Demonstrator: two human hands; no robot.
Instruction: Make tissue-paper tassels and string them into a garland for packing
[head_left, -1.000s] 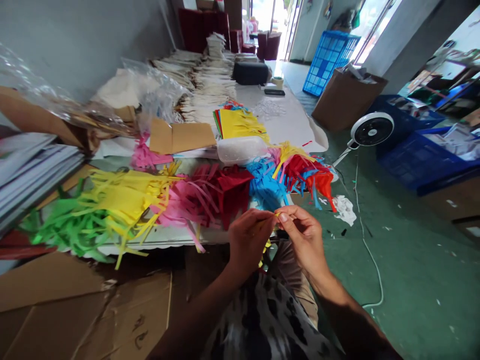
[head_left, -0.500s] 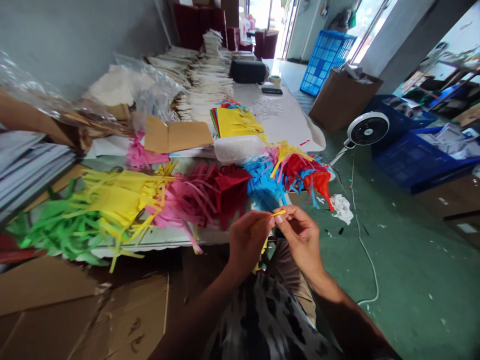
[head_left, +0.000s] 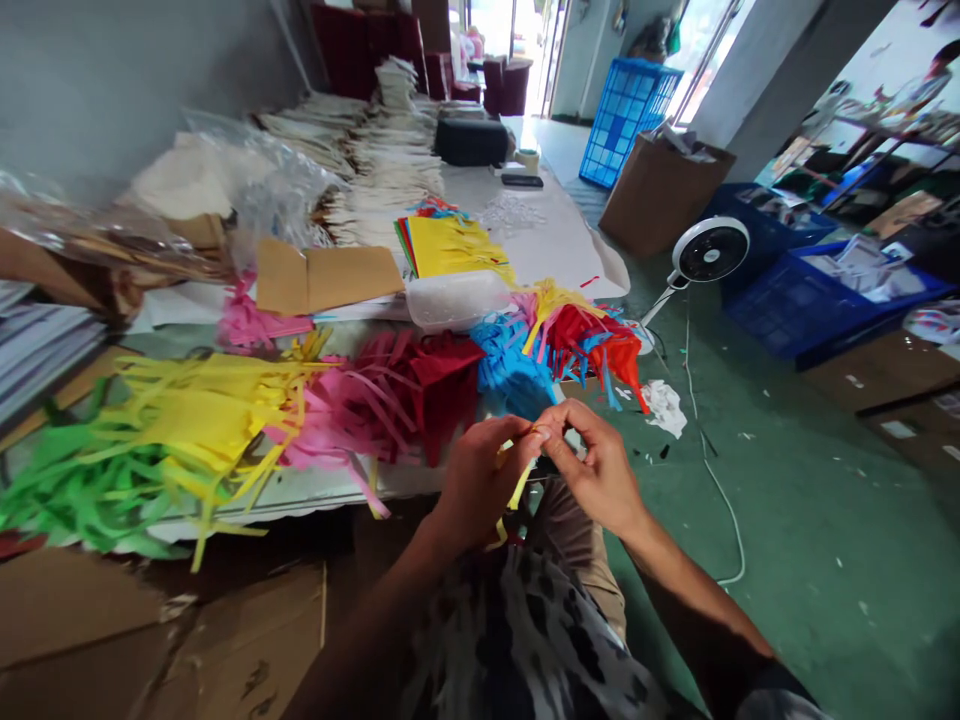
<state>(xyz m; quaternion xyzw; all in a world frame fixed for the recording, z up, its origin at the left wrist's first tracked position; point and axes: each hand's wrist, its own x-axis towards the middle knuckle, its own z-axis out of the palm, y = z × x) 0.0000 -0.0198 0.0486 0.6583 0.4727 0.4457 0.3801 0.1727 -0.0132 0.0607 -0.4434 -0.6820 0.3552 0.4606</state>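
Observation:
My left hand (head_left: 478, 480) and my right hand (head_left: 592, 468) meet fingertip to fingertip just below the table's front edge, above my lap. Both pinch a thin yellow paper strip (head_left: 517, 490) whose loose end hangs down between them. Right behind my hands lie piles of fringed cut paper: blue (head_left: 510, 372), dark red (head_left: 439, 385), pink (head_left: 337, 415), yellow (head_left: 202, 405) and green (head_left: 71, 480), plus a mixed red and yellow heap (head_left: 581, 335).
The long white table (head_left: 555, 245) carries a stack of flat coloured sheets (head_left: 450, 245), a clear plastic box (head_left: 457, 298), brown cardboard (head_left: 326, 278), plastic bags and paper stacks. Cardboard boxes (head_left: 150, 620) sit lower left. A white fan (head_left: 705, 255), its cable, and blue crates (head_left: 814, 300) occupy the green floor.
My view has shifted a little, so everything sits further left. My fingertips have come closer together, and the yellow strip end now hangs down instead of sticking out between them.

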